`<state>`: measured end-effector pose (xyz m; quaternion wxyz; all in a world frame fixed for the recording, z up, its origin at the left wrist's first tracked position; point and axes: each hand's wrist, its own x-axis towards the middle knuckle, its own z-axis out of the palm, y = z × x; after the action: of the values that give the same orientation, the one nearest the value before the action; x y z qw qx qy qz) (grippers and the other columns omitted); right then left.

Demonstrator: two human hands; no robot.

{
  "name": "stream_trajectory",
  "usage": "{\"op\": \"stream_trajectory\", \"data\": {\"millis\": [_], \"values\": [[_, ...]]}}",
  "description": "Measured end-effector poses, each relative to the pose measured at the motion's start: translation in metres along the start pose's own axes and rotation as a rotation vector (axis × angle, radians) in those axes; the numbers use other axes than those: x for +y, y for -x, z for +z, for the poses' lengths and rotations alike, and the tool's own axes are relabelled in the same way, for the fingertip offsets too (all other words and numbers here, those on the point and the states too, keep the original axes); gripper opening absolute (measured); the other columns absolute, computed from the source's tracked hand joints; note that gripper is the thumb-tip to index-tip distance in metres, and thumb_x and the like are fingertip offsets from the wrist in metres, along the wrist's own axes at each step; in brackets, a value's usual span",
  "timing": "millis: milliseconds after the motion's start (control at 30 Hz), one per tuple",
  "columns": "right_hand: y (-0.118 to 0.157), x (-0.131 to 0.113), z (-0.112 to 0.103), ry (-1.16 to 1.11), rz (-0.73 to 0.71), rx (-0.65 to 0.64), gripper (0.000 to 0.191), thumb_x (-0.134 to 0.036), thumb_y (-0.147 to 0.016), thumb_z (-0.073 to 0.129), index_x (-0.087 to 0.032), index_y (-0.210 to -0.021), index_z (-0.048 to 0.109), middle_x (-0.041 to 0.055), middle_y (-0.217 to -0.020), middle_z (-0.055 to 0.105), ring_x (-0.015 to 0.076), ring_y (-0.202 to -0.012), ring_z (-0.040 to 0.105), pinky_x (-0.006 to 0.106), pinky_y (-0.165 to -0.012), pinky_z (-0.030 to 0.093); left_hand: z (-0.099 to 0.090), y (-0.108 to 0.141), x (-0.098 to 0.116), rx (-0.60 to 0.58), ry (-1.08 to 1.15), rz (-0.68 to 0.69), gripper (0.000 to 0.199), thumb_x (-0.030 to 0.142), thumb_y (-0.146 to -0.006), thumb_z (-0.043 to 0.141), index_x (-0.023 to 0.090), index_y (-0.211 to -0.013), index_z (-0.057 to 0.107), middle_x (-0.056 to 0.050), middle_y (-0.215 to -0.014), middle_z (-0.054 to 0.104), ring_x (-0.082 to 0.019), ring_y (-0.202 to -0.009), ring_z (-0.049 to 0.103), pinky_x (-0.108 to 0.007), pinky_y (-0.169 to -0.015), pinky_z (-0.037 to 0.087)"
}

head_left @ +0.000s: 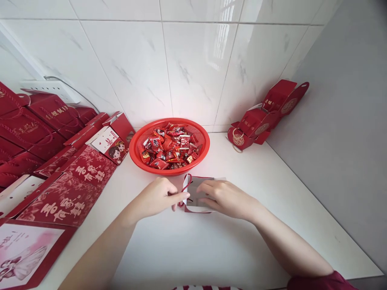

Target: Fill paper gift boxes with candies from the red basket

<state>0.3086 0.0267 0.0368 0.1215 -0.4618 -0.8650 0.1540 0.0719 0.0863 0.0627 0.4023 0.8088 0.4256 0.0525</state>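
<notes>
In front of me on the table stands a small gift box (191, 183), open at the top, with a pale inside and red outer edges. A twisted red cord (187, 183) is looped through its left end. My left hand (161, 194) is closed at that end, finger and thumb on the white edge by the cord. My right hand (223, 196) reaches over the right part of the box, fingers apart and pointing inside. The hand covers the box's right end, and I see nothing held in it.
A red plastic basket (132, 151) full of wrapped sweets stands behind the box. Stacked red gift boxes (80, 173) line the left side. Several more red boxes (252, 123) stand at the back right, beside a grey panel (332, 133). Tiled wall (196, 72) rises behind.
</notes>
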Motion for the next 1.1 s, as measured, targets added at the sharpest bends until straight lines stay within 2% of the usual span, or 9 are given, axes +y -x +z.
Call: {"op": "stream_trajectory", "data": {"millis": [167,300,400,533,633,733,867,1000,1100], "values": [[0.005,0.005,-0.011,-0.022,0.042,-0.009,0.020,-0.020,-0.096,0.051,-0.021,-0.112,0.062,0.0054,-0.103,0.070,0.0198,-0.087,0.065,0.033,-0.080,0.048,-0.022,0.005,-0.009,-0.029,-0.085,-0.077,0.053,0.051,-0.092,0.047,0.016,-0.056,0.065,-0.003,-0.063,0.068,-0.015,-0.061,0.061,-0.025,-0.060,0.040],[0.006,0.004,-0.013,-0.099,0.028,0.038,0.039,-0.017,-0.098,0.044,-0.027,-0.134,0.052,0.0059,-0.122,0.066,0.0195,-0.100,0.065,0.031,-0.083,0.049,-0.011,0.006,0.001,0.191,-0.168,-0.017,0.035,0.055,-0.084,0.059,0.020,-0.081,0.067,0.002,-0.070,0.064,-0.014,-0.063,0.056,-0.024,-0.057,0.036],[0.004,0.003,-0.011,-0.095,0.013,-0.017,0.040,-0.018,-0.098,0.046,-0.028,-0.136,0.052,0.0053,-0.112,0.069,0.0195,-0.094,0.066,0.032,-0.083,0.049,0.002,0.004,0.011,0.203,-0.176,0.044,0.030,0.049,-0.082,0.064,0.020,-0.075,0.063,0.004,-0.062,0.054,-0.011,-0.058,0.047,-0.023,-0.054,0.031],[0.004,0.005,-0.009,-0.073,-0.010,-0.078,0.029,-0.018,-0.098,0.046,-0.024,-0.119,0.064,0.0037,-0.094,0.071,0.0179,-0.084,0.065,0.031,-0.079,0.047,-0.002,0.005,0.015,0.110,0.177,0.068,0.028,0.042,-0.088,0.057,0.018,-0.073,0.057,0.005,-0.060,0.048,-0.009,-0.054,0.044,-0.021,-0.051,0.034],[0.006,0.008,-0.009,-0.074,-0.031,-0.089,0.022,-0.018,-0.096,0.051,-0.023,-0.109,0.067,0.0029,-0.093,0.071,0.0177,-0.085,0.066,0.036,-0.091,0.043,-0.018,0.009,0.009,0.049,0.366,-0.050,0.029,0.043,-0.088,0.056,0.018,-0.074,0.051,0.004,-0.060,0.057,-0.010,-0.051,0.054,-0.021,-0.050,0.040],[0.007,0.010,-0.009,-0.077,-0.045,-0.090,0.021,-0.017,-0.092,0.055,-0.024,-0.108,0.068,0.0029,-0.094,0.072,0.0186,-0.087,0.066,0.042,-0.101,0.038,-0.033,0.014,-0.003,0.034,0.212,-0.208,0.032,0.042,-0.089,0.050,0.018,-0.068,0.052,-0.001,-0.062,0.065,-0.015,-0.055,0.064,-0.024,-0.052,0.045],[0.007,0.011,-0.007,-0.092,-0.082,-0.104,0.041,0.002,-0.084,0.044,-0.024,-0.103,0.071,0.0023,-0.093,0.073,0.0180,-0.090,0.065,0.034,-0.088,0.045,-0.041,0.014,-0.024,0.093,-0.204,-0.325,0.035,0.036,-0.085,0.045,0.018,-0.057,0.055,-0.004,-0.058,0.067,-0.020,-0.055,0.066,-0.028,-0.054,0.042],[0.005,0.014,-0.003,-0.094,-0.120,-0.129,0.051,0.008,-0.078,0.041,-0.022,-0.106,0.070,0.0027,-0.100,0.073,0.0183,-0.096,0.062,0.031,-0.084,0.047,-0.039,0.009,-0.038,0.004,-0.455,-0.530,0.034,0.038,-0.081,0.047,0.019,-0.054,0.056,-0.006,-0.052,0.064,-0.021,-0.047,0.061,-0.030,-0.052,0.037],[0.002,0.015,0.003,-0.067,-0.139,-0.129,0.050,0.008,-0.081,0.042,-0.022,-0.112,0.068,0.0043,-0.103,0.072,0.0198,-0.099,0.060,0.033,-0.085,0.047,-0.034,0.006,-0.035,0.037,-0.587,-0.480,0.030,0.043,-0.078,0.054,0.019,-0.060,0.057,-0.007,-0.061,0.066,-0.023,-0.057,0.063,-0.028,-0.052,0.033]]}}
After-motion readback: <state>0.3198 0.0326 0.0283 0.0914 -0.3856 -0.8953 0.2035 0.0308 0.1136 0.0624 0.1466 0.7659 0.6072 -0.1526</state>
